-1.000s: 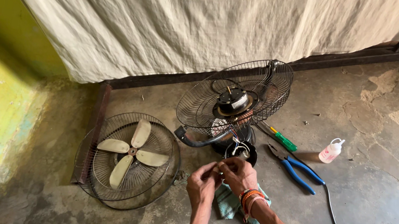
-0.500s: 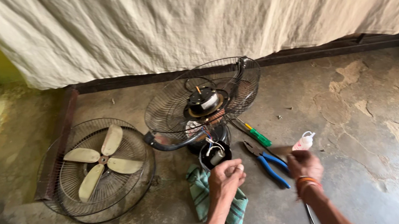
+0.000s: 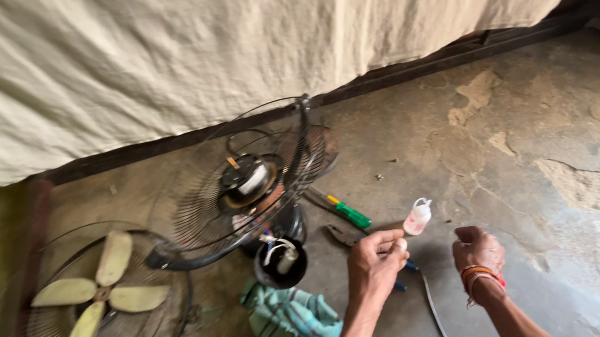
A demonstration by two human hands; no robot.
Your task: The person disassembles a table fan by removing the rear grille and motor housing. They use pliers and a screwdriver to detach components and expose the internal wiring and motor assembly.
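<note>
My left hand [image 3: 376, 263] was raised over the floor [image 3: 577, 115], fingers curled in with the thumb pressed to the fingertips, as if pinching something small; I could not tell whether anything was in it. My right hand [image 3: 476, 249], with bangles at the wrist, was loosely closed just right of the left, and what it held, if anything, was hidden.

Taking the bottle [image 3: 417, 216] as the mark: it stood upright, small, white-capped and pinkish, just above and between my two hands, touching neither. Left of it lay a green-handled screwdriver [image 3: 345, 212]. Below it, behind my left hand, lay the pliers [image 3: 353, 240] with blue grips, mostly covered. A thin rod [image 3: 437, 321] lay on the floor below and to its right. Farther left of the bottle stood the fan's rear guard [image 3: 250, 185], tilted, with the motor [image 3: 247, 180] at its centre, and a black cup-shaped housing [image 3: 280, 262] with wires under it. A teal cloth [image 3: 290, 324] lay lower left of the bottle. Well off to the left lay the front guard [image 3: 63, 268] with the cream blades [image 3: 103, 294] on it. A pale drape [image 3: 177, 39] hung behind everything.
</note>
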